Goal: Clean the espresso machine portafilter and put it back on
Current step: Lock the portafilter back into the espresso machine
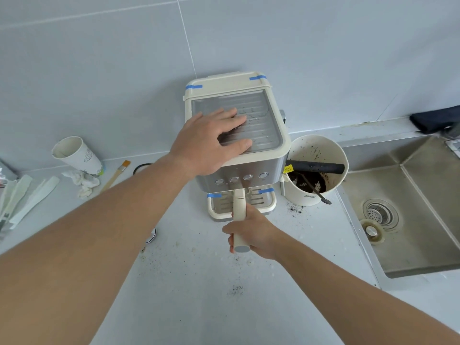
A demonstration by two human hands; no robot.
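There is a single view, from a wide-angle camera worn on the person's head. It looks forward and steeply down over a white counter (189, 282), so the coffee machine (236, 135) is seen mostly from above, close in and near the middle of the picture. Both forearms reach in from the bottom corners. The tiled wall (99, 58) fills the upper half, and its lines bend toward the edges. The sink (410, 247) lies at the right edge and a paper cup (77, 154) stands at the left.
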